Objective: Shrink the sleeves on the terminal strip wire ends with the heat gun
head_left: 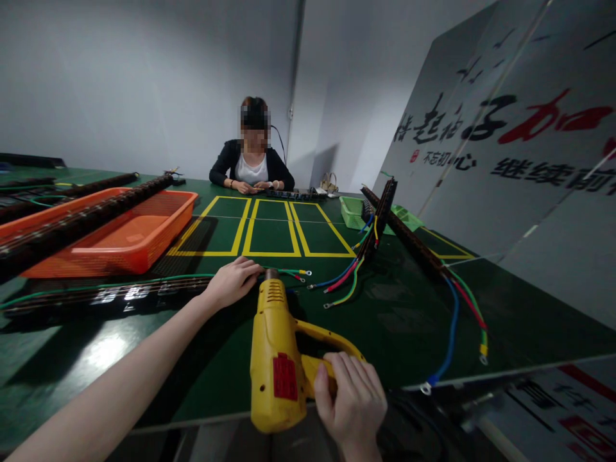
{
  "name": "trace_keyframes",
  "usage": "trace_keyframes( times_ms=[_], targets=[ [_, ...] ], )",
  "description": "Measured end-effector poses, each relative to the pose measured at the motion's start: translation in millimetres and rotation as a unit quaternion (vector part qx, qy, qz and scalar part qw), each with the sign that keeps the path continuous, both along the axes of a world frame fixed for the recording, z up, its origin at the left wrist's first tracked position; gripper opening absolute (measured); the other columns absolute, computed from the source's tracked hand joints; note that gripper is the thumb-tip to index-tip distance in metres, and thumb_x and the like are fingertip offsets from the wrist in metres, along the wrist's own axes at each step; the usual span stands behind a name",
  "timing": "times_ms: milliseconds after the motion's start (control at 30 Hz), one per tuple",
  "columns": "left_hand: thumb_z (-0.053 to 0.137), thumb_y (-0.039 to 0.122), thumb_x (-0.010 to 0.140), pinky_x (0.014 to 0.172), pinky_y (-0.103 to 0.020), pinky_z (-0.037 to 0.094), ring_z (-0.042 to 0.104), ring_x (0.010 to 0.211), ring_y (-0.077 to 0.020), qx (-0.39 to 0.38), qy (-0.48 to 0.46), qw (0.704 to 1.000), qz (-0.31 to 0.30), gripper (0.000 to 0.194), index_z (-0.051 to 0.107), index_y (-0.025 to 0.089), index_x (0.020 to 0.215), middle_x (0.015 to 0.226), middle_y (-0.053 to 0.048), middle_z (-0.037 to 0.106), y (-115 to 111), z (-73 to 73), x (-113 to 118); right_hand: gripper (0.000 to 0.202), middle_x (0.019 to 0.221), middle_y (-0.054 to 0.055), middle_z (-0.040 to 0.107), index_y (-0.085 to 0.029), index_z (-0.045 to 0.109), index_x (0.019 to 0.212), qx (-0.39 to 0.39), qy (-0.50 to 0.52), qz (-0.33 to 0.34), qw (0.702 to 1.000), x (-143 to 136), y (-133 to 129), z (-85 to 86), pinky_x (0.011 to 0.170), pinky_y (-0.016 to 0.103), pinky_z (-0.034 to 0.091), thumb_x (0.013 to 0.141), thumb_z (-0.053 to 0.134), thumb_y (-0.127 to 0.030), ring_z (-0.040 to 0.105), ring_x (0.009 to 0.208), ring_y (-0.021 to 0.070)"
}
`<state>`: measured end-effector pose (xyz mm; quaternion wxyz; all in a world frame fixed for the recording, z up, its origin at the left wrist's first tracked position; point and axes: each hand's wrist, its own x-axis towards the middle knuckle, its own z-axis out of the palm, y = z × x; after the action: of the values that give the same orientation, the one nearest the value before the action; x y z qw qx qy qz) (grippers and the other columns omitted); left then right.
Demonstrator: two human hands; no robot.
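My right hand (353, 398) is wrapped around the handle of a yellow heat gun (274, 346). Its metal nozzle points away from me, toward the wires beyond. My left hand (235, 282) is closed at the right end of a long black wire bundle (135, 295), close beside the nozzle. Out past my left fingers come green and red wires (291, 274) tipped with ring terminals. The nozzle and my fingers hide the spot where these wires leave the bundle.
Black bundles lie across an orange basket (173, 224) at left. More bundles (409, 231) with coloured leads rest near green baskets (353, 213) at right. Yellow tape outlines (272, 255) mark the green table (385, 333). Another person (253, 167) sits at the far side.
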<state>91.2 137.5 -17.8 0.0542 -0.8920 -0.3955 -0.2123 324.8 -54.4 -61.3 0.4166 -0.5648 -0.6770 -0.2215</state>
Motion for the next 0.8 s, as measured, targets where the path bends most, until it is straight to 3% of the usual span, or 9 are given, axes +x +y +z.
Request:
trace_keyframes(
  times_ms=[267, 600, 800],
  targets=[
    [0.030, 0.029, 0.094, 0.082, -0.034, 0.048, 0.053, 0.098, -0.0208, 0.000, -0.010, 1.000, -0.005, 0.032, 0.059, 0.022, 0.107, 0.099, -0.005, 0.064, -1, 0.4, 0, 0.021, 0.070, 0.003, 0.064, -0.018, 0.059, 0.080, 0.005, -0.005, -0.001, 1.000, 11, 2, -2.6, 0.071, 0.030, 0.036, 0.090, 0.041, -0.026, 0.056, 0.069, 0.0154],
    [0.030, 0.031, 0.094, 0.080, -0.035, 0.050, 0.054, 0.100, -0.0215, 0.002, -0.022, 1.000, -0.003, 0.034, 0.061, 0.023, 0.107, 0.102, -0.005, 0.065, -1, -1.0, -1, 0.025, 0.069, 0.002, 0.065, -0.018, 0.059, 0.077, 0.011, -0.037, -0.047, 0.998, 49, 6, 2.4, 0.069, 0.029, 0.036, 0.091, 0.041, -0.026, 0.058, 0.067, 0.0146],
    [0.031, 0.030, 0.093, 0.081, -0.034, 0.050, 0.054, 0.100, -0.0211, -0.001, -0.022, 1.000, -0.004, 0.033, 0.061, 0.022, 0.106, 0.102, -0.005, 0.065, -2, 0.3, -1, 0.027, 0.068, 0.002, 0.065, -0.018, 0.059, 0.075, 0.011, -0.052, -0.069, 0.996, 57, 7, 4.5, 0.067, 0.028, 0.035, 0.092, 0.040, -0.026, 0.056, 0.065, 0.0139]
  ],
)
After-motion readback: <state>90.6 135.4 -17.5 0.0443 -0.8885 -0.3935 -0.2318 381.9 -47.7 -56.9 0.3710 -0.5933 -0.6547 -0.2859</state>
